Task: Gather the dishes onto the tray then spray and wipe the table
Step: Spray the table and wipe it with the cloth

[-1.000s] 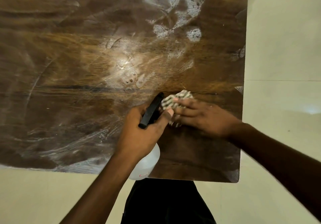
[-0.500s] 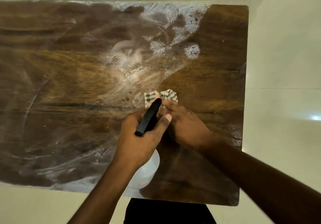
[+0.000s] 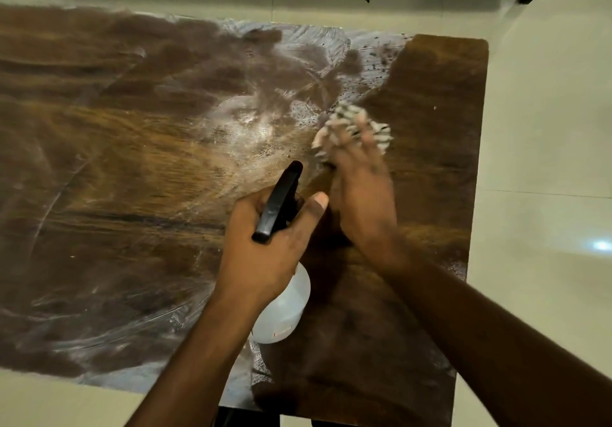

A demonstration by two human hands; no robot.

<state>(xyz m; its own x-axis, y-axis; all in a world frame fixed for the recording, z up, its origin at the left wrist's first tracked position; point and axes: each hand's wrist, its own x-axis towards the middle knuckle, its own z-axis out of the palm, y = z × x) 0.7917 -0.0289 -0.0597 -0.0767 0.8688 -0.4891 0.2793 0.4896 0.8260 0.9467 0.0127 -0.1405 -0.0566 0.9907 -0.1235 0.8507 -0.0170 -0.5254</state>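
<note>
Fingers [image 3: 351, 135] of the right hand [image 3: 364, 195] lie spread and pressed flat on a bunched, striped cloth [image 3: 352, 128], pinning it to the wooden table [image 3: 132, 168] not far from its right edge, nearer the far right corner than the near one; the hand is blurred. Just beside it, the left hand [image 3: 265, 251] is wrapped around the neck of a spray bottle [image 3: 281, 314], fingers curled tight, the thumb [image 3: 313, 208] lying along the right side of the black trigger head [image 3: 280, 204]. The nozzle points toward the far edge of the table. The bottle's translucent white body hangs below the wrist, above the table's near part. Both forearms reach in from the near edge. White streaks and foam smear the tabletop from the far edge through the middle and down toward the near left side, while a strip along the right edge looks dark and unsmeared. Pale tiled floor [image 3: 546, 128] surrounds the table.
</note>
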